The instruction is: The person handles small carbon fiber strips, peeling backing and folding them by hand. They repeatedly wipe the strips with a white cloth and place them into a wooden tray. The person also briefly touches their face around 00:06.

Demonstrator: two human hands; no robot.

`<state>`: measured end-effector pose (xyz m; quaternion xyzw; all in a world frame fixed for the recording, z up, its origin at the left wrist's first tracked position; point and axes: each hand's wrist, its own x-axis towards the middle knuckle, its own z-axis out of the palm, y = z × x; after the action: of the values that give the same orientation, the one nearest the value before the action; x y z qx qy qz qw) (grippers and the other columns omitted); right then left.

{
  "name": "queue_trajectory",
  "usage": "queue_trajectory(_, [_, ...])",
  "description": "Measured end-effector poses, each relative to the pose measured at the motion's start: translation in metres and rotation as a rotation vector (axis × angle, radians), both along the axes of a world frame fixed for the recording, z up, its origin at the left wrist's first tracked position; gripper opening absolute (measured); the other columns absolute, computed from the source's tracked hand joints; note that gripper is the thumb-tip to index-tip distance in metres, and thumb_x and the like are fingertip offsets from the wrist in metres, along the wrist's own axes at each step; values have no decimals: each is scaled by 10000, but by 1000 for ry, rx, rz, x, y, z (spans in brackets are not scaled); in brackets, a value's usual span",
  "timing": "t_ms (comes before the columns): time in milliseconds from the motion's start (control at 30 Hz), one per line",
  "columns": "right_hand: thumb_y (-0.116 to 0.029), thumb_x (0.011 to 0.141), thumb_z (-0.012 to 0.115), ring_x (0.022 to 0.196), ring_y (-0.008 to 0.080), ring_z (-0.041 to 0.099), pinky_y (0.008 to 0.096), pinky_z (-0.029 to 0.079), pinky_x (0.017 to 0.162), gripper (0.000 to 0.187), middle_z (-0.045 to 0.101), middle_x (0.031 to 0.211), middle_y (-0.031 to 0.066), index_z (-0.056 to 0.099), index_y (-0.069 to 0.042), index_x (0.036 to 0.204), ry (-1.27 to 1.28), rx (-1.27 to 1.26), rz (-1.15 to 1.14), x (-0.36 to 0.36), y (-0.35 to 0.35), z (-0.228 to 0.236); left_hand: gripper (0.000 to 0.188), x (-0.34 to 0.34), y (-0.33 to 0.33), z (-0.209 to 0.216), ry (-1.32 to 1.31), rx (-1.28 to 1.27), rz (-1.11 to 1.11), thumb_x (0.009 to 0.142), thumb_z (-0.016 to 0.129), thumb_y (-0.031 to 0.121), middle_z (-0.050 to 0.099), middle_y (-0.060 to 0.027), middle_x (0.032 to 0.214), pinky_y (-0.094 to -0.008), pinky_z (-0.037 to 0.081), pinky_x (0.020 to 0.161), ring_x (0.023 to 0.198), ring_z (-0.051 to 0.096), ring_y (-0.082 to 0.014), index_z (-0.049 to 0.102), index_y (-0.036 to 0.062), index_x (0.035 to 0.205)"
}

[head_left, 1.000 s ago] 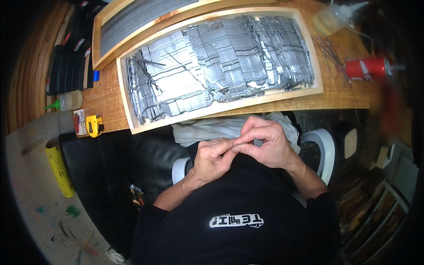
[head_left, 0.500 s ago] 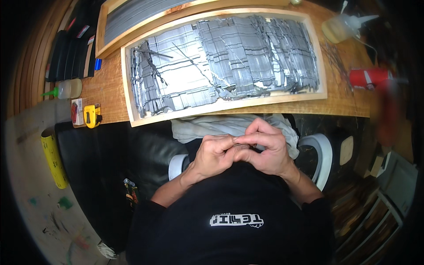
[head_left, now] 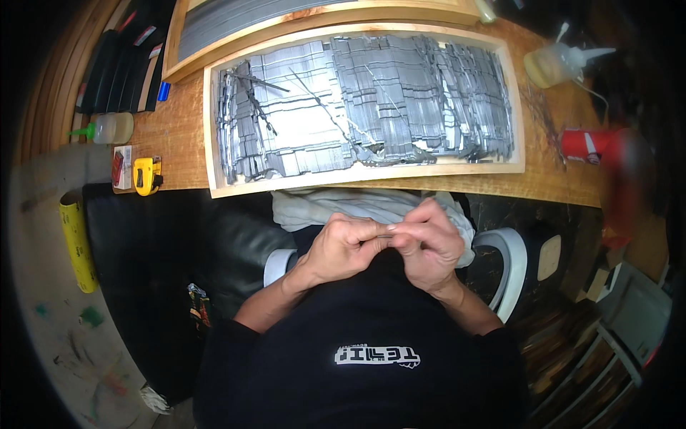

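My left hand (head_left: 344, 247) and my right hand (head_left: 432, 247) meet in front of my chest, just short of the table edge. Thumbs and fingertips of both are pinched together, and whatever lies between them is too small or hidden to make out. Beyond them on the table lies a shallow wooden tray (head_left: 368, 176). Thin grey strips (head_left: 382, 86) fill it in overlapping rows, with a few loose ones lying slantwise on top. A pale cloth (head_left: 307, 209) is bunched below the table edge, behind my hands.
A second wooden tray (head_left: 275, 26) with grey strips stands behind. Left on the wooden table (head_left: 168, 132) are a yellow tape measure (head_left: 148, 176), a small box (head_left: 122, 167) and a green-tipped bottle (head_left: 111, 129). On the right are a squeeze bottle (head_left: 554, 66) and a red can (head_left: 587, 145).
My hands stay pinched together. The right hand's fingers have shifted, and its thumb now sits closer to the left fingertips. The whole view has moved slightly.
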<state>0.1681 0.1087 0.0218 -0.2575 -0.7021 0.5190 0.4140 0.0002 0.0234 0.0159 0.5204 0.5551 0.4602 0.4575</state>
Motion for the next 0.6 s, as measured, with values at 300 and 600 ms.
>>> queue_trajectory(300, [-26, 766, 916, 726, 79, 548, 218, 415, 586, 332, 619, 872, 19, 820, -47, 1083, -196, -148, 127, 5, 2, 11, 119, -5, 3, 11, 27, -17, 6, 883, 739, 1, 724, -177, 774, -352, 534, 579, 655, 721, -300, 766, -3, 999])
queue_trajectory(600, [-10, 792, 883, 710, 97, 554, 244, 410, 571, 241, 598, 828, 2, 823, -55, 1021, -177, -203, 151, 2, 4, 6, 38, -1, -2, 3, -3, -25, 58, 894, 736, 9, 659, -186, 709, -351, 478, 528, 572, 650, -295, 738, -17, 922])
